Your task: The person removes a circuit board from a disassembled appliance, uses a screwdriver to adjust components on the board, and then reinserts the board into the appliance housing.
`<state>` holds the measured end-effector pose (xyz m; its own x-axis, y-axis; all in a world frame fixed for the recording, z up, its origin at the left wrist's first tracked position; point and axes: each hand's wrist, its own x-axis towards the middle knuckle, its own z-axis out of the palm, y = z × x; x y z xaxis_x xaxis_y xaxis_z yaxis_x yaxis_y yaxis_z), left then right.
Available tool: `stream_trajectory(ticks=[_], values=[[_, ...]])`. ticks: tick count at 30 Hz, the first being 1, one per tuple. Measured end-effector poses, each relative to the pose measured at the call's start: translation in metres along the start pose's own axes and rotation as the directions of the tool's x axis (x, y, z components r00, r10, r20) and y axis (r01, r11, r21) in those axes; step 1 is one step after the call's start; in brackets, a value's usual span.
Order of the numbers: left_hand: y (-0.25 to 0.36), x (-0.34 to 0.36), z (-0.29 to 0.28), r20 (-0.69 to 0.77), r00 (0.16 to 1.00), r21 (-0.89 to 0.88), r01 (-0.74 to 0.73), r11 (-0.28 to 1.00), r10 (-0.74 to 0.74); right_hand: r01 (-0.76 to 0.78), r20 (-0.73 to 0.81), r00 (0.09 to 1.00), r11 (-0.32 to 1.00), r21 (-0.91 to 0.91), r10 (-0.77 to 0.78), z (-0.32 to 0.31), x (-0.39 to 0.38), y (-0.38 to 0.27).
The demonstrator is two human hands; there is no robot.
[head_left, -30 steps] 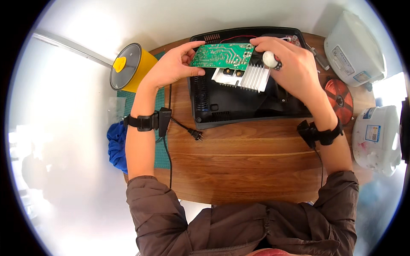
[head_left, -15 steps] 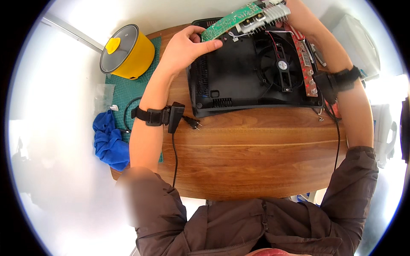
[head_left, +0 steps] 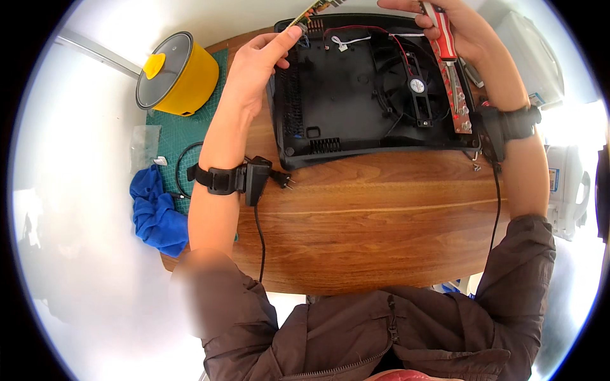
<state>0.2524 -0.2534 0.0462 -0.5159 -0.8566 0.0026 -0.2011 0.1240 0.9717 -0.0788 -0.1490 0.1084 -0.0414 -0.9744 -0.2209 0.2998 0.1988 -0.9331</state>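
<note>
The left hand [head_left: 264,60] pinches the edge of a green circuit board [head_left: 311,11], held raised over the far left corner of the open black appliance housing [head_left: 356,120], which lies at the far edge of the wooden table [head_left: 368,222]. The right hand [head_left: 457,25] is closed around a red-handled screwdriver [head_left: 441,32] above the housing's right side.

Risks, as judged: red wires [head_left: 397,44] run toward the lifted board; further lifting could strain or tear them. The screwdriver tip hangs close over a red strip board [head_left: 459,98] and the fan [head_left: 416,86]; a slip could scratch either.

Containers: the housing holds the fan, wiring and strip board. The yellow pot [head_left: 181,76], at the far left corner on a green mat [head_left: 190,130], is lidded; contents cannot be seen.
</note>
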Motion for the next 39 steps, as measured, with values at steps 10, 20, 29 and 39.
stream_trajectory(ticks=[10, 20, 29, 39], values=[[0.007, -0.02, 0.028, -0.167, 0.978, 0.328, -0.067, 0.942, 0.127, 0.038, -0.358, 0.925, 0.969, -0.242, -0.126, 0.069, -0.021, 0.018], [0.007, -0.053, 0.042, -0.015, 0.984, 0.555, -0.141, 0.82, 0.18, 0.097, -0.434, 0.881, 0.971, -0.22, -0.187, 0.039, 0.018, 0.031], [0.006, -0.034, 0.024, -0.013, 0.953, 0.596, -0.237, 0.767, 0.304, 0.008, -0.521, 0.849, 0.989, -0.149, -0.086, 0.054, -0.005, 0.014], [0.05, -0.002, -0.012, 0.304, 0.953, 0.342, -0.121, 0.932, 0.012, -0.052, -0.419, 0.904, 0.952, -0.303, -0.084, 0.066, -0.054, 0.01]])
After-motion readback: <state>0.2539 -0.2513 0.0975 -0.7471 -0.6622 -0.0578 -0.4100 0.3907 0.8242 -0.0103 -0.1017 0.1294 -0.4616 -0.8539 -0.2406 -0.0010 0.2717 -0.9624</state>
